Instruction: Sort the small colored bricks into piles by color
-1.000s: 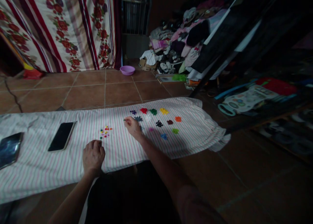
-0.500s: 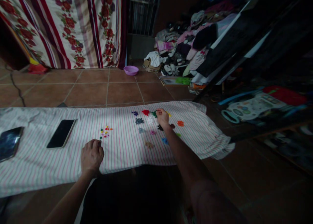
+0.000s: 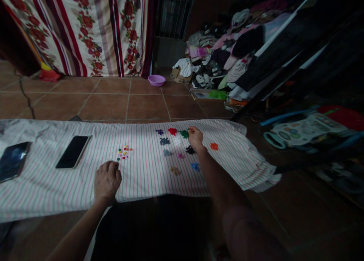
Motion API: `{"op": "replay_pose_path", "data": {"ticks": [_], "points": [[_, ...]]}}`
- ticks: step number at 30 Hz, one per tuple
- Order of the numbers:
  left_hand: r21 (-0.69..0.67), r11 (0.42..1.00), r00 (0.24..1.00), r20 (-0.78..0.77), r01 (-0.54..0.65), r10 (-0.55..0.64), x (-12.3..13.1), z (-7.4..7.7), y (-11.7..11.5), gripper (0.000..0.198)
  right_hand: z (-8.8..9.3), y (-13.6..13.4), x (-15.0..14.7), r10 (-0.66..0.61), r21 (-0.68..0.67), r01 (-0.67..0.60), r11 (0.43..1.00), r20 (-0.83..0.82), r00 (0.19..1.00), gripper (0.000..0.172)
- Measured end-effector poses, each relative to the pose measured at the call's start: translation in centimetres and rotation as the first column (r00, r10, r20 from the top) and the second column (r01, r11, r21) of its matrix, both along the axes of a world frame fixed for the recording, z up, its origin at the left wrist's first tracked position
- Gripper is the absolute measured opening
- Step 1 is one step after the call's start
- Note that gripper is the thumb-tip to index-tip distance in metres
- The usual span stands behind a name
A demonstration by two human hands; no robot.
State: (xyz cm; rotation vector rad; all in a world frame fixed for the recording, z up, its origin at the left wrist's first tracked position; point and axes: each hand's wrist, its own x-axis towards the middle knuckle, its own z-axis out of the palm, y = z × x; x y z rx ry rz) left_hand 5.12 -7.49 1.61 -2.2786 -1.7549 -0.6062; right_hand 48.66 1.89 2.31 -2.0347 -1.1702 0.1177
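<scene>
My right hand (image 3: 195,138) is pinched closed at the right edge of a dark green pile of small pieces (image 3: 184,134); anything between its fingertips is too small to make out. Around it lie a red pile (image 3: 172,131), a white pile (image 3: 177,141), a black pile (image 3: 190,150), a blue pile (image 3: 195,166) and an orange pile (image 3: 214,146). My left hand (image 3: 107,180) rests on the striped cloth (image 3: 145,177) with curled fingers, and what they hold, if anything, is hidden. Just beyond its fingertips are scattered mixed-colour pieces (image 3: 124,152).
Further piles are purple (image 3: 159,132), dark grey (image 3: 164,141), light grey (image 3: 167,153), pink (image 3: 180,155) and tan (image 3: 174,170). Two phone-like devices, one black (image 3: 73,152) and one dark (image 3: 13,161), lie at left. Beyond the cloth, a purple basin (image 3: 156,80) stands on tiles.
The camera view has shifted slightly. My right hand has moved a little right of the green pile, and its arm now hides the yellow and lime pieces. My left hand stays in place.
</scene>
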Motion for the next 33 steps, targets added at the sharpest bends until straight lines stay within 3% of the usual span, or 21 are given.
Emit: {"op": "replay_pose_path", "data": {"ticks": [6, 10, 16, 21, 26, 30, 33], "points": [[0.025, 1.000, 1.000, -0.014, 0.003, -0.002, 0.0, -0.1, 0.0, 0.018, 0.4, 0.9, 0.2, -0.013, -0.094, 0.026, 0.995, 0.133, 0.991, 0.037], [0.039, 0.999, 1.000, -0.014, 0.004, -0.003, 0.0, -0.1, 0.1, 0.017, 0.8, 1.0, 0.2, 0.046, -0.213, -0.003, 0.977, 0.194, 0.980, 0.040], [0.050, 0.999, 1.000, -0.005, 0.000, 0.000, 0.1, 0.1, 0.0, 0.016, 0.3, 1.0, 0.3, 0.105, -0.331, -0.051, 0.942, 0.148, 0.984, 0.042], [0.043, 0.999, 1.000, 0.009, -0.003, 0.002, 0.1, 0.0, 0.0, 0.017, -0.2, 0.9, 0.7, 0.112, -0.272, -0.089, 0.958, 0.068, 0.991, 0.052], [0.029, 1.000, 1.000, 0.023, -0.010, 0.010, 0.0, -0.2, 0.0, 0.017, 0.6, 0.6, 0.1, 0.102, -0.138, -0.084, 0.987, 0.123, 0.987, 0.047], [-0.009, 1.000, 0.999, 0.051, -0.010, 0.010, 0.1, -0.1, 0.0, 0.018, 1.5, 0.4, -2.0, 0.145, -0.014, -0.144, 0.989, 0.144, 0.979, 0.040], [-0.038, 0.999, 0.998, 0.064, -0.012, 0.014, 0.1, 0.0, 0.0, 0.017, 1.6, -0.1, -5.2, 0.252, 0.076, -0.262, 0.962, 0.114, 0.961, 0.035]]}}
